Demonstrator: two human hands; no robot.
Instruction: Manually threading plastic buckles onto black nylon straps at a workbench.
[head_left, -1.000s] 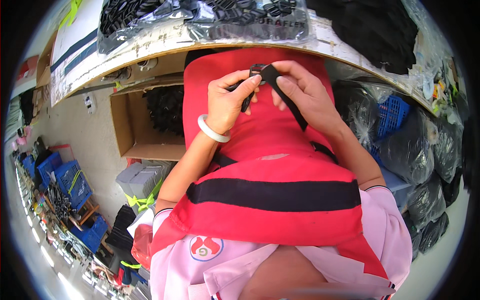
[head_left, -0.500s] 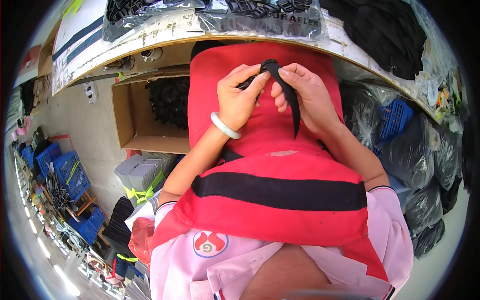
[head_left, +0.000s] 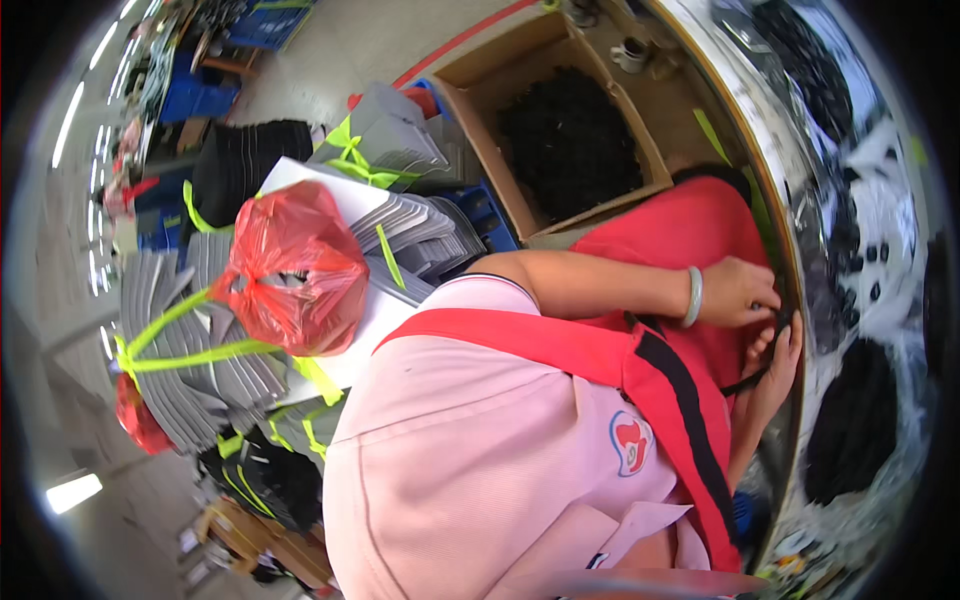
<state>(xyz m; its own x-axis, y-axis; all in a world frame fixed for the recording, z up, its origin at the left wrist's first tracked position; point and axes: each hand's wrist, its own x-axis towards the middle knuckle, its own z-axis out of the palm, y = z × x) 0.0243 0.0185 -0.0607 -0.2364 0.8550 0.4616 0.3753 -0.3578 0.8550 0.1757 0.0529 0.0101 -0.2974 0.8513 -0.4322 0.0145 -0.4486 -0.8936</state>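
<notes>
Over the red apron [head_left: 640, 235] on my lap, both hands are close together by the table edge at the right of the view. My left hand [head_left: 738, 292], with a pale bangle [head_left: 692, 295] on its wrist, has its fingers curled closed at a black webbing strap. Just below it, my right hand [head_left: 778, 372] is closed on the same black webbing strap [head_left: 742, 384], whose loose end sticks out past the palm. A dark piece sits between the fingertips, too covered to make out.
A cardboard box [head_left: 655, 160] full of small black parts stands at the upper middle. Grey stacks [head_left: 400, 130] tied with yellow-green strips and a red plastic bag [head_left: 305, 265] are on the left. Along the right, the table [head_left: 765, 120] carries clear bags and black parts.
The view has swung round to the left, so the box and grey stacks show larger and the table stands at the right. Both hands stay together at the strap.
</notes>
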